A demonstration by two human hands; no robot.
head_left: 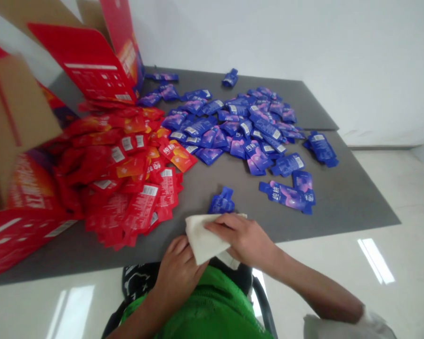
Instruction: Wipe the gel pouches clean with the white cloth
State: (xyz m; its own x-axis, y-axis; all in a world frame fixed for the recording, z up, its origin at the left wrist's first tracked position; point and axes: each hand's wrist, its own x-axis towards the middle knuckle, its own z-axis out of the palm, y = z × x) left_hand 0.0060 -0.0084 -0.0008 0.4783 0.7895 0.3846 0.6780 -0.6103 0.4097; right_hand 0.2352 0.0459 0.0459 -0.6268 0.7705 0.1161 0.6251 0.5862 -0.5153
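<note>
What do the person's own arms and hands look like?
The left hand and right hand are bare, without visible gloves or wristwear. The visible forearms are uncovered. The right sleeve is pale and greyish; no left sleeve shows.

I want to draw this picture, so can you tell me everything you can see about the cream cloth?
The cream cloth is plain, with no print showing. It looks like soft fabric, folded, with a smooth upper layer and another fold hanging lower. The right grip holds it tilted near the front edge of the grey table, and in this view it hides part of a blue pouch. The left grip is beside it; I can't tell whether they touch.
</note>
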